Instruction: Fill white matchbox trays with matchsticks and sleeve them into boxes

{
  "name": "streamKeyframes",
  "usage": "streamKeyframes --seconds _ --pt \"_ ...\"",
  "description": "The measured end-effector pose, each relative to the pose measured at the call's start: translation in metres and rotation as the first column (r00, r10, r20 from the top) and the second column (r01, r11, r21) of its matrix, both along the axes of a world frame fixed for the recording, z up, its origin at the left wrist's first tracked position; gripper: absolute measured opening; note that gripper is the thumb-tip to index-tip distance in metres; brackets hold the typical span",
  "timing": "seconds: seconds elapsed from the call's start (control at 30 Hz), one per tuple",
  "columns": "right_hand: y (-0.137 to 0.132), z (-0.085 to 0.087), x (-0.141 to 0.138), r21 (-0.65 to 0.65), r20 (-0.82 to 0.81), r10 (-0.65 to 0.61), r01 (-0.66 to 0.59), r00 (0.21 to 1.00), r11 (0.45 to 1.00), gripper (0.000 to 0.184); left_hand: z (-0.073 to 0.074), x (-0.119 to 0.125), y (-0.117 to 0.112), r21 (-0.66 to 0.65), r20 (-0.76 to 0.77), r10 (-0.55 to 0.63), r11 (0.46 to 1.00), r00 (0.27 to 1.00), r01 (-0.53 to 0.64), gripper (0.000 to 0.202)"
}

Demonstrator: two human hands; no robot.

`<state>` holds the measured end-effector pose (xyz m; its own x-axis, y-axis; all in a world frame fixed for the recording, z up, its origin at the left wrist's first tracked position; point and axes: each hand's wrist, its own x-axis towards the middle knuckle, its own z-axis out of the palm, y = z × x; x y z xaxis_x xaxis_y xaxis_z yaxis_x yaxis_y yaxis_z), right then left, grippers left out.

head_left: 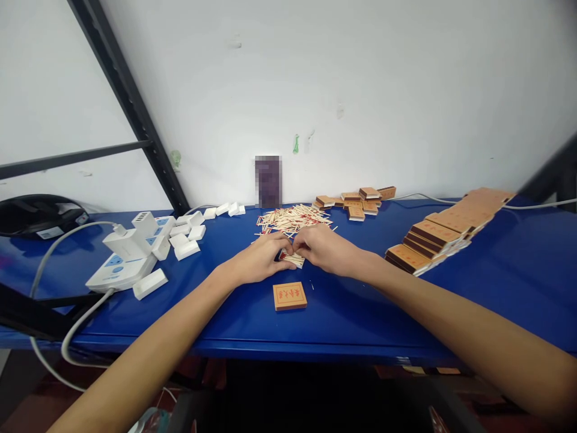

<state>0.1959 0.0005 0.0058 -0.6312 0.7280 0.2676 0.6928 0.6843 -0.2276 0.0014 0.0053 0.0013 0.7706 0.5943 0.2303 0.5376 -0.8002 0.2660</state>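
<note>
Just behind the orange matchbox [290,296], the left hand [264,257] holds a small tray [302,263]; the right hand [323,248] pinches narrowly over it, on what I can't tell. Loose matches [293,218] heap farther behind the box.

At the frame's lower centre, a flat orange cardboard matchbox [289,294] is showing reddish characters inside a thin border line. Above it, slim pale wooden matches [288,220] are showing red heads against the glossy blue surface [356,313]. At right, stacked rectangular orange cardboard matchboxes [435,231] are displaying dark brown sides.
</note>
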Motion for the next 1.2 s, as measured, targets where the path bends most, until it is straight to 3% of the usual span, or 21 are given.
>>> streamKeyframes --seconds 0.2,0.5,0.67,0.8,0.97,1.2 --pt "-0.003 0.001 0.000 0.009 0.030 0.008 -0.008 1.000 1.000 0.027 0.000 0.001 0.000 -0.015 0.014 0.076 0.997 0.997 -0.075 0.024" --pt "-0.020 0.009 -0.008 0.101 0.296 -0.127 0.101 0.947 0.990 0.023 -0.002 0.001 -0.001 0.110 0.037 0.034 0.993 0.999 -0.038 0.020" --pt "-0.022 0.019 -0.009 0.090 0.405 -0.091 0.059 0.910 0.994 0.022 -0.003 0.001 -0.002 0.156 0.007 0.015 0.988 1.000 -0.016 0.018" --pt "-0.014 0.019 -0.005 0.083 0.403 -0.032 -0.001 0.915 0.997 0.018 -0.003 0.001 -0.001 0.174 0.000 -0.006 0.985 1.000 0.006 0.016" --pt "-0.009 0.019 0.000 0.052 0.280 0.024 -0.040 0.960 0.998 0.021 -0.003 0.000 -0.001 0.173 0.009 -0.050 0.984 0.999 0.048 0.009" --pt "-0.019 0.019 -0.012 0.109 0.369 -0.095 0.058 0.924 0.992 0.015 -0.003 0.000 0.000 0.144 0.023 -0.017 0.990 1.000 0.013 0.016"
